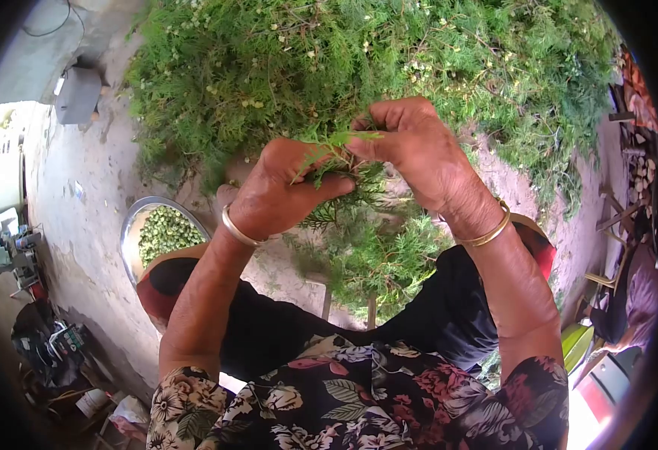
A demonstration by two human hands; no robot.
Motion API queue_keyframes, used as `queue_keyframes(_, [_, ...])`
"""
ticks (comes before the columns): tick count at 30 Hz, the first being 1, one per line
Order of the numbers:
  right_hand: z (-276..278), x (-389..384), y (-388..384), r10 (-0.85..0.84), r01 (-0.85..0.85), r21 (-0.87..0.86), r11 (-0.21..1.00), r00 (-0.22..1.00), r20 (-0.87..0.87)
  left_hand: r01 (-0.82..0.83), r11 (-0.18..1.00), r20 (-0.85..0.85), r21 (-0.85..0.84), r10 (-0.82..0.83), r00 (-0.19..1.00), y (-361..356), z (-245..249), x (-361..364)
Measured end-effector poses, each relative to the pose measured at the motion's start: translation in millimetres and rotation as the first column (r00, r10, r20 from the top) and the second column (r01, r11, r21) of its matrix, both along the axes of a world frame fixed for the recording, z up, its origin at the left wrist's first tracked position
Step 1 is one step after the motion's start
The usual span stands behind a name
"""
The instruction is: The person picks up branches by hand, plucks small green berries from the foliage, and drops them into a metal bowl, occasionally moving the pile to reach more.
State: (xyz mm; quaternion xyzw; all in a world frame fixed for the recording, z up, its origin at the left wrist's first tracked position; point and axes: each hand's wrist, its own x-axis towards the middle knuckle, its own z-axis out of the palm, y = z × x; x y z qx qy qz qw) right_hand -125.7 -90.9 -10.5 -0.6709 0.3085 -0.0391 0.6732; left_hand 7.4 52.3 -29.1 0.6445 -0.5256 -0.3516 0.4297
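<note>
Both hands meet above my lap, around a leafy green sprig (366, 184). My left hand (287, 184) has its fingers closed round the sprig's stems, with fronds hanging below the thumb. Close beside it on the right, my right hand (415, 146) is pinched at the top of the same sprig, its fingertips almost touching the left ones. Whether a small piece sits in that pinch is too small to tell. A metal bowl (128, 225) of small green cones (167, 236) stands to the left of my left knee.
A large heap of green branches (344, 60) with pale cones spreads across the floor ahead. More cut sprigs (389, 259) lie between my legs. A grey object (79, 95) stands at the upper left, tools (47, 337) at the lower left, stacked wood (640, 180) at the right.
</note>
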Motion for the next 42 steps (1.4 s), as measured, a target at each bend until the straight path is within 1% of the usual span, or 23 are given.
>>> queue_keyframes(1, [2,-1,0,0.025,-0.021,0.080,0.997,0.999,-0.044,0.003,1.000,-0.003,0.002,-0.003,1.000,1,0,1])
queue_keyframes(4, [-15,-3,0,-0.005,0.007,0.183,0.983,1.000,-0.012,0.054,0.988,0.282,-0.145,-0.011,0.959,2,5,1])
queue_keyframes(5, [-15,-5,1,-0.009,0.012,0.184,0.983,1.000,-0.013,0.064,0.995,0.156,-0.083,-0.050,0.986,0,15,0])
queue_keyframes(7, [-12,-7,3,-0.078,-0.020,0.477,0.879,0.980,0.185,0.086,0.996,0.027,-0.023,-0.085,0.996,-1,15,1])
queue_keyframes(10, [-7,-10,6,-0.130,-0.043,0.536,0.843,0.951,0.281,0.000,0.991,0.098,-0.132,0.013,0.995,4,5,2])
queue_keyframes(14, [-3,-16,9,-0.160,-0.027,0.570,0.821,0.948,0.276,0.045,0.994,-0.119,-0.103,-0.057,0.991,4,23,-2])
queue_keyframes(16, [0,-22,0,-0.214,-0.064,0.572,0.818,0.889,0.405,0.103,0.989,-0.226,-0.108,-0.125,0.966,9,19,-1])
queue_keyframes(17, [-7,-24,-13,-0.338,-0.217,0.769,0.601,0.803,0.491,0.143,0.987,-0.345,-0.076,-0.161,0.925,18,10,-1])
queue_keyframes(18, [-3,-25,-24,-0.336,-0.220,0.765,0.606,0.800,0.496,0.187,0.981,-0.459,-0.050,-0.188,0.868,19,8,-2])
queue_keyframes(19, [5,-27,-35,-0.382,-0.180,0.711,0.680,0.741,0.553,0.370,0.891,-0.017,0.264,-0.379,0.925,16,11,-1])
queue_keyframes(21, [17,-30,-43,-0.434,-0.119,0.666,0.736,0.673,0.599,0.311,0.786,0.099,0.534,-0.424,0.900,20,-30,-26])
queue_keyframes(23, [24,-33,-47,-0.518,0.087,0.648,0.756,0.686,0.512,0.538,0.772,0.034,0.339,-0.581,0.813,39,-71,-56])
queue_keyframes(27, [20,-39,-48,-0.519,0.224,0.597,0.770,0.765,0.382,0.633,0.723,-0.061,0.276,-0.644,0.762,58,-128,-92])
queue_keyframes(29, [20,-44,-51,-0.476,0.189,0.609,0.770,0.806,0.352,0.469,0.733,0.204,0.494,-0.621,0.757,62,-158,-99])
queue_keyframes(30, [21,-47,-52,-0.425,0.152,0.615,0.774,0.844,0.327,0.472,0.728,0.194,0.497,-0.624,0.757,68,-180,-100])
queue_keyframes(32, [21,-47,-48,-0.476,0.192,0.648,0.737,0.828,0.297,0.232,0.868,0.279,0.438,-0.376,0.884,74,-228,-97])
queue_keyframes(34, [25,-51,-45,-0.526,0.234,0.670,0.704,0.806,0.272,0.070,0.918,0.399,0.391,-0.237,0.886,64,-255,-82])
queue_keyframes(36, [29,-58,-40,-0.545,0.200,0.688,0.698,0.772,0.328,-0.089,0.947,0.382,0.310,-0.038,0.924,51,-291,-67])
queue_keyframes(37, [23,-54,-24,-0.728,0.261,0.805,0.533,0.626,0.279,-0.135,0.934,0.345,0.331,0.013,0.938,42,-304,-60])
queue_keyframes(38, [20,-56,-23,-0.733,0.274,0.805,0.527,0.626,0.266,-0.179,0.918,0.309,0.355,0.065,0.949,29,-308,-55])
queue_keyframes(40, [16,-59,-28,-0.576,0.083,0.718,0.691,0.664,0.477,-0.211,0.899,0.387,0.384,0.051,0.921,5,-316,-49])
queue_keyframes(41, [28,-60,-39,-0.661,0.267,0.806,0.529,0.725,0.194,-0.254,0.881,0.472,0.399,0.040,0.881,-5,-323,-48])
queue_keyframes(42, [26,-60,-40,-0.661,0.274,0.804,0.528,0.727,0.187,-0.250,0.880,0.464,0.403,0.039,0.885,-13,-330,-48])
